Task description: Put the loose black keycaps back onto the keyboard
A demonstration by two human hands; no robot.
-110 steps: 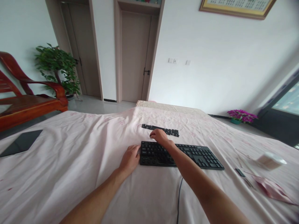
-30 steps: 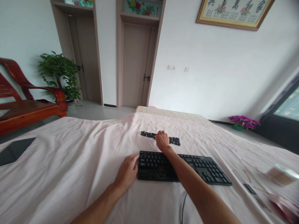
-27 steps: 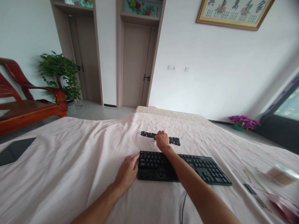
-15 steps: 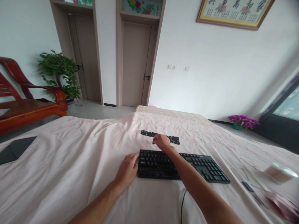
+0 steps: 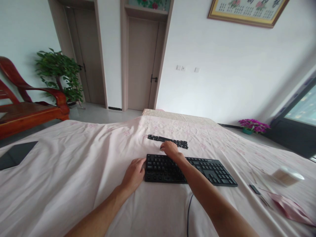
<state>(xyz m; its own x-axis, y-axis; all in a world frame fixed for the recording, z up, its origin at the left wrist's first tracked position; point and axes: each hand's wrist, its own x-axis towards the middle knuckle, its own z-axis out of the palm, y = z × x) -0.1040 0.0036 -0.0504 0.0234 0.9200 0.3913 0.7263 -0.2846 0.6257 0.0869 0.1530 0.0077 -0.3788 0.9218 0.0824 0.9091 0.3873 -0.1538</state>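
A black keyboard (image 5: 214, 169) lies on the pale floral cloth, its bottom row lacking caps on the left part. My left hand (image 5: 134, 172) is at its left end, fingers and thumb pressed against the edge. Past the keyboard's far side is my right hand (image 5: 170, 148), fingers pinched together and pointing down at the cloth. A small dark keycap (image 5: 162, 147) shows at its fingertips. Just beyond lie loose black keycaps (image 5: 154, 137) in two rough rows, partly hidden by this hand. My right forearm crosses over the keyboard and covers some keys.
A cable (image 5: 189, 210) runs toward me from the keyboard. At right lie a clear round container (image 5: 288, 176), a small dark stick-like piece (image 5: 254, 189), thin tools (image 5: 266, 200) and a pink cloth (image 5: 288, 205). A dark flat tablet-like panel (image 5: 17, 154) is at far left.
The whole view has shifted slightly. My right hand has drawn back a little from the loose keycaps, showing more of the rows. My left hand stays at the keyboard's edge.
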